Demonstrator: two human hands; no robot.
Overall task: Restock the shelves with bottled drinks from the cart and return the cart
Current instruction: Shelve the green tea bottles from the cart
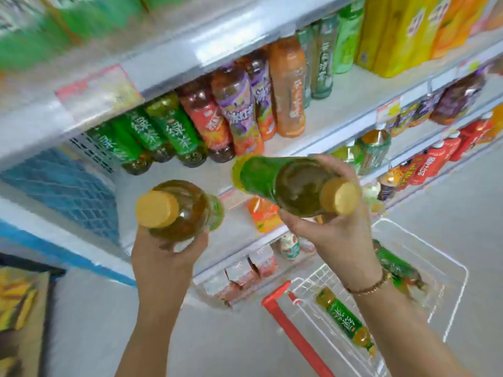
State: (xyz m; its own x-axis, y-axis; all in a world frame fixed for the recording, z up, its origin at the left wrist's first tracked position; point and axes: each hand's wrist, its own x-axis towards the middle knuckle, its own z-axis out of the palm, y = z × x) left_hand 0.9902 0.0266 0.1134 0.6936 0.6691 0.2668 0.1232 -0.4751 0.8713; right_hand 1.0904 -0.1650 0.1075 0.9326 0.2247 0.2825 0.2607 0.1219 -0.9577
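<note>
Both hands full: left hand fingers curl round left green tea bottle, right hand round right green tea bottle. Long axes point base-first at the shelf; left hand is nearer the green tea row.

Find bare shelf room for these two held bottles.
Widest bare patch: shelf between the orange bottle and the yellow packs, ahead of the pale-green bottles. Narrower bare strip along the front edge, ahead of the green tea row. Crowded: green tea row through orange bottle, packed side by side.
</note>
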